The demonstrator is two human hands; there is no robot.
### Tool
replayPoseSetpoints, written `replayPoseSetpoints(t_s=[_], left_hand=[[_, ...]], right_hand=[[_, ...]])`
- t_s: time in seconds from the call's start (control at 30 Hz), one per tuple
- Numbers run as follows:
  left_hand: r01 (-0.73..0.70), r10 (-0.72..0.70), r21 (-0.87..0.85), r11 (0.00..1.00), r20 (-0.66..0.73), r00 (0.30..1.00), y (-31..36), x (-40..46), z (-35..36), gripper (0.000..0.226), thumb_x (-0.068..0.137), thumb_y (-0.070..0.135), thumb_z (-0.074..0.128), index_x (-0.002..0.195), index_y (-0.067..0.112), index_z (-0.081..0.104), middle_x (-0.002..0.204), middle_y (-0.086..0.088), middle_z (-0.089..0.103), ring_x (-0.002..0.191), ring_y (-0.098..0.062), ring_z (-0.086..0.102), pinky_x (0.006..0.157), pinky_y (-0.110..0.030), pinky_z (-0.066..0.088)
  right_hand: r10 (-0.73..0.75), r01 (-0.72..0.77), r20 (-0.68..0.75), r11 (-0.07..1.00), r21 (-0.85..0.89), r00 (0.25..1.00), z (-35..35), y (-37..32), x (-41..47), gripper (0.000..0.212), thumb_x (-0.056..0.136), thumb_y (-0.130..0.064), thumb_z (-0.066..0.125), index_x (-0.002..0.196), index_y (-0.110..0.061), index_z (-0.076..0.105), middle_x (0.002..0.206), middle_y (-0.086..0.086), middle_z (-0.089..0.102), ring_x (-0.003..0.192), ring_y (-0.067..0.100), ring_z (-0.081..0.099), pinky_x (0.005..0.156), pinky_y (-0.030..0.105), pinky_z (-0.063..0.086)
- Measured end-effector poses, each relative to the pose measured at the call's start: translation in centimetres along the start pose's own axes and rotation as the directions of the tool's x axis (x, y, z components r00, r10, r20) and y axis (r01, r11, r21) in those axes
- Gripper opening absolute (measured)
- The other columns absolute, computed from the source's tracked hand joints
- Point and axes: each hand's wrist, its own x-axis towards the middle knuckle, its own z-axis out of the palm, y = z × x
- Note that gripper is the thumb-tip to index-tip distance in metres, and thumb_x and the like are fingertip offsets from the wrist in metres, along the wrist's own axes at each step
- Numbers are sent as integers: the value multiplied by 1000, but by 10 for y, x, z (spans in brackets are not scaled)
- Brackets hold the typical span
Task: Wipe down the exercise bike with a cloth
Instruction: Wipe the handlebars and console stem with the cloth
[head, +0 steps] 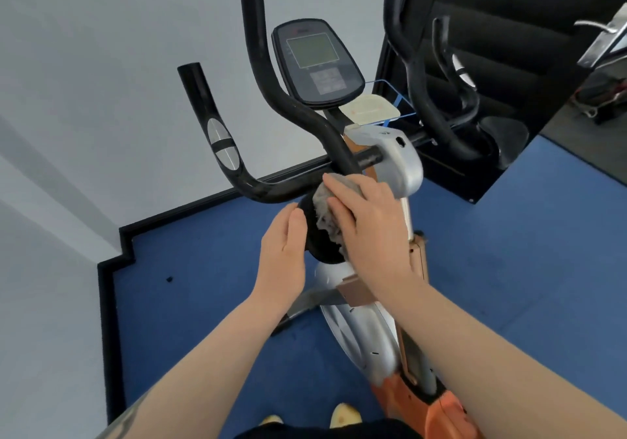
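Head view, the only one. The person stands over the exercise bike (390, 167), looking down the column at both hands.

Progress, as a judgement: wiping is under way at the black round knob (322, 248) just below the handlebar junction. Which parts are already clean cannot be told from here. The console (317, 62), the handlebars (271, 106), the silver housing (403, 164) and the lower body toward the orange frame (437, 404) carry no cloth now, so much appears left.

Right hand (369, 231): fingers laid nearly straight and flat over the cloth (327, 214), pressing it onto the knob's face. The cloth is bunched beneath the palm, its edges showing at the fingertips and along the hand's left side.

Left hand (285, 252): fingers extended and together, resting against the knob's left rim, holding nothing, likely steadying it.

Materials and shapes:
- Cloth: grey, fuzzy, soft pile, crumpled.
- Knob: matte black disc.
- Handlebars: black curved tubes, glossy in places, with silver oval inserts (222, 145) on the left grip.
- Console: dark rounded panel, pale grey-green screen.
- Housing: smooth silver plastic; copper-toned column.
- Floor (509, 269): blue carpet, black edging, white wall (101, 65) behind.
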Motion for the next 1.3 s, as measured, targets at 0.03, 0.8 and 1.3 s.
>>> replayPoseSetpoints(t_s=[0.03,0.8,1.3], left_hand=[[-3,3,3,1000,7,1000,0,0,-1,34,105,25,33,108,15,66,106,-6,68,101,-19,61,85,-23,50],[-15,13,33,999,71,997,0,3,-5,37,98,33,32,113,23,64,108,4,68,104,-11,61,83,-15,48],[-13,6,86,996,86,996,1,6,-7,40,98,33,30,115,21,65,107,-1,69,103,-18,61,92,-32,50]], right_hand=[[12,-11,-13,996,89,1000,-3,5,-11,35,100,-21,50,134,-22,58,125,4,58,106,25,53,90,40,46],[196,-201,45,957,208,980,6,-7,-24,42,99,-27,38,140,-31,42,113,-2,50,97,14,54,83,30,49],[-11,2,141,998,68,990,-5,18,4,41,100,-29,33,139,-28,46,117,1,50,88,17,58,69,33,52]])
